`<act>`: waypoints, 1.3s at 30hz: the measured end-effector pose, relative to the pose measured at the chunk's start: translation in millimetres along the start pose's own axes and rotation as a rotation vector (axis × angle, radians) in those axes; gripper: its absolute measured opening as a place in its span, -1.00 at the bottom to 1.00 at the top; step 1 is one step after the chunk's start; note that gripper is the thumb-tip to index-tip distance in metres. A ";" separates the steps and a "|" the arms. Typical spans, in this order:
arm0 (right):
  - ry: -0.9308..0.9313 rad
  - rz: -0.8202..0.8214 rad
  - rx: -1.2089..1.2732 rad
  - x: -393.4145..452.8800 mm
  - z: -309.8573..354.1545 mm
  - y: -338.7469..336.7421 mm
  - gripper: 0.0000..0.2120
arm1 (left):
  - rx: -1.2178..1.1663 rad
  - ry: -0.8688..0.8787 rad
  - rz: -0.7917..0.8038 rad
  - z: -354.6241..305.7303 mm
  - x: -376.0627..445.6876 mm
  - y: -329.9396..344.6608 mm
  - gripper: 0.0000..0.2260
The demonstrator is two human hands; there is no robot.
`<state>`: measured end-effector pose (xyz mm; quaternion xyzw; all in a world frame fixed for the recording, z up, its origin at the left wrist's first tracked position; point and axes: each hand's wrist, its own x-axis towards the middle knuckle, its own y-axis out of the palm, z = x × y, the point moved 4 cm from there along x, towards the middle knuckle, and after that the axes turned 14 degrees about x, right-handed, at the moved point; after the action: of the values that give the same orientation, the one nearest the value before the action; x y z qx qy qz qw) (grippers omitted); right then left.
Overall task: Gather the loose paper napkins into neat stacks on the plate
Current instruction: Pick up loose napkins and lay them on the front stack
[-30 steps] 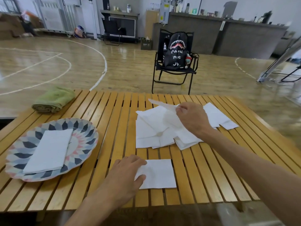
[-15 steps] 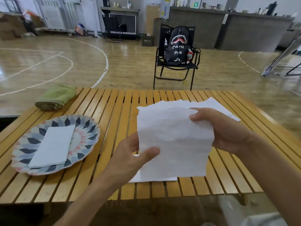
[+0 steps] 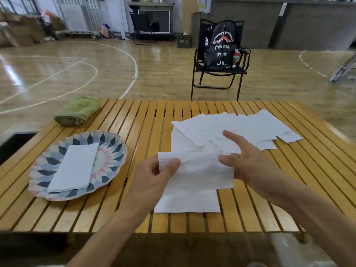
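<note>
My left hand (image 3: 152, 178) pinches the left corner of a white paper napkin (image 3: 200, 174), held folded just above the table. My right hand (image 3: 248, 162) is at the napkin's right end with its fingers spread; only the thumb touches the top edge. Under it another napkin (image 3: 188, 203) lies flat near the front edge. A loose pile of napkins (image 3: 231, 126) is fanned out behind my hands. At the left, the patterned plate (image 3: 119, 151) carries a neat napkin stack (image 3: 75, 166).
The slatted wooden table (image 3: 138, 116) has a rolled green towel (image 3: 79, 110) at its far left corner. Beyond the table a black folding chair (image 3: 198, 60) holds a shark-print backpack (image 3: 221, 47) on the gym floor.
My right hand lifted a napkin off the pile and both hands held it spread out. It is now folded lower and narrower, and the right hand's fingers have come off it.
</note>
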<state>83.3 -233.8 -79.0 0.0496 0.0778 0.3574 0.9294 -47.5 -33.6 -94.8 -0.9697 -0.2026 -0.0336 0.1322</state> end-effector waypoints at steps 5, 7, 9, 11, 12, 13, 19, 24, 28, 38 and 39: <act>-0.192 -0.044 -0.316 -5.9 7.1 9.0 -0.83 | 0.071 0.024 -0.039 0.3 0.9 -1.6 -0.84; -0.199 -0.057 -0.334 -7.5 6.9 8.7 -0.85 | 0.090 0.040 -0.039 -0.3 1.3 -2.3 -0.84; -0.194 -0.058 -0.326 -8.2 7.8 7.8 -0.85 | 0.100 0.057 -0.042 -0.9 1.5 -3.8 -0.85; -0.206 -0.075 -0.317 -8.2 9.9 6.2 -0.90 | 0.121 0.074 -0.055 -1.0 2.2 -5.7 -0.86; -0.214 -0.084 -0.312 -8.4 11.1 6.1 -0.93 | 0.135 0.081 -0.063 -1.3 2.5 -6.5 -0.87; -0.220 -0.091 -0.309 -8.0 11.2 5.7 -0.95 | 0.149 0.088 -0.070 -1.9 2.7 -7.0 -0.87; -0.308 -0.126 -0.320 -9.8 15.7 6.7 -0.96 | 0.244 0.091 -0.198 1.3 2.9 -15.6 -0.82; -0.324 -0.153 -0.311 -10.2 19.5 5.9 -0.82 | 0.403 0.118 -0.353 -0.4 4.1 -27.7 -0.58; -0.233 -0.093 -0.153 -9.7 16.7 11.4 -0.75 | 0.314 0.160 -0.325 -2.0 4.1 -28.5 -0.59; 0.164 -0.238 -0.051 4.4 -32.4 7.5 -0.81 | 0.124 -0.205 -0.137 33.1 13.8 -14.9 -0.63; 0.202 -0.227 -0.100 5.6 -36.9 7.0 -0.81 | 0.195 -0.229 -0.133 39.3 15.2 -14.3 -0.62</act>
<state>76.1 -223.5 -114.8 -0.0422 0.1582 0.2569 0.9525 -38.8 -4.5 -127.3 -0.9343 -0.2823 0.0885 0.1991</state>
